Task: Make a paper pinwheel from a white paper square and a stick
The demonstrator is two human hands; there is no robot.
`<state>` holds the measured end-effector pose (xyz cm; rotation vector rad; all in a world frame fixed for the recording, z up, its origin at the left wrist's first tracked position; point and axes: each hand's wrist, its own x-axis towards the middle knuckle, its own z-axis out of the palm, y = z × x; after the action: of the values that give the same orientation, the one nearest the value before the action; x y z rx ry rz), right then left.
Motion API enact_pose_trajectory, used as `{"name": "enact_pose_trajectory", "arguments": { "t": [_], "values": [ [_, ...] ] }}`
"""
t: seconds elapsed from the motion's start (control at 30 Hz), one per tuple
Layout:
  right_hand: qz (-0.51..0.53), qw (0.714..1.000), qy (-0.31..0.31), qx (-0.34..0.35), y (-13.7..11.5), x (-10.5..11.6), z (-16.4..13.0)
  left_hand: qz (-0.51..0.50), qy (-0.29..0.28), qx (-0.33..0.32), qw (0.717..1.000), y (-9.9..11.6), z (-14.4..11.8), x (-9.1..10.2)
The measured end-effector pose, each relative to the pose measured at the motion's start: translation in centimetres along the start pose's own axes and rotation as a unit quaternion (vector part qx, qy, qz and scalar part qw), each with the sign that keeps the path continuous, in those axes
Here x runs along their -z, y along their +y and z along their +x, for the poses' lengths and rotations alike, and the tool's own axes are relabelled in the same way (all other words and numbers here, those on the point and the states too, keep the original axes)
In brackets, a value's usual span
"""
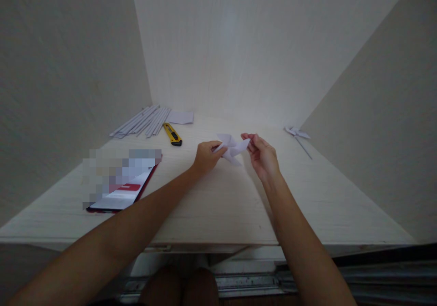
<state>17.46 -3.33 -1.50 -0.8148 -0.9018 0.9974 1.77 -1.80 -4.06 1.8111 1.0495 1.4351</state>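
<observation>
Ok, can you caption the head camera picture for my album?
Left hand holds a white paper pinwheel, right hand beside it; another pinwheel on a stick lies farther right.

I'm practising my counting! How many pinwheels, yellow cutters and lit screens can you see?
Pinwheels: 2
Yellow cutter: 1
Lit screen: 1
Total: 4

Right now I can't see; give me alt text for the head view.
The left hand pinches a white paper pinwheel above a pale tabletop, the right hand at one blade's tip, contact unclear. To the left lie thin white sticks, a paper sheet, a yellow utility knife and a partly pixelated device; at far right, another pinwheel on a thin stick.
</observation>
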Motion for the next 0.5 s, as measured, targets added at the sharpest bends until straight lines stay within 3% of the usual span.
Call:
{"name": "enact_pose_trajectory", "arguments": {
  "t": [0.07, 0.17, 0.27, 0.33, 0.4, 0.5],
  "values": [
    [0.009, 0.998, 0.05, 0.027, -0.7, 0.2, 0.1, -0.019, 0.006, 0.024, 1.0, -0.4, 0.1, -0.1],
    [-0.042, 0.987, 0.095, 0.123, -1.6, -0.1, -0.5, -0.05, 0.026, 0.063, 0.996, -1.1, 0.3, -0.4],
    [-0.168, 0.98, -0.019, 0.105, -1.4, -0.8, -1.4, -0.084, 0.041, 0.08, 0.992, -1.5, 0.4, -0.5],
    [-0.273, 0.954, -0.101, 0.074, -0.7, -1.2, -1.8, -0.083, 0.042, 0.078, 0.993, -1.5, 0.4, -0.5],
    [-0.357, 0.921, -0.135, 0.078, 0.1, -1.3, -2.0, -0.058, 0.043, 0.071, 0.995, -1.3, 0.4, -0.3],
    [-0.441, 0.883, -0.137, 0.079, 0.8, -1.5, -2.2, -0.024, 0.039, 0.058, 0.997, -0.8, 0.3, -0.2]
  ]
}}
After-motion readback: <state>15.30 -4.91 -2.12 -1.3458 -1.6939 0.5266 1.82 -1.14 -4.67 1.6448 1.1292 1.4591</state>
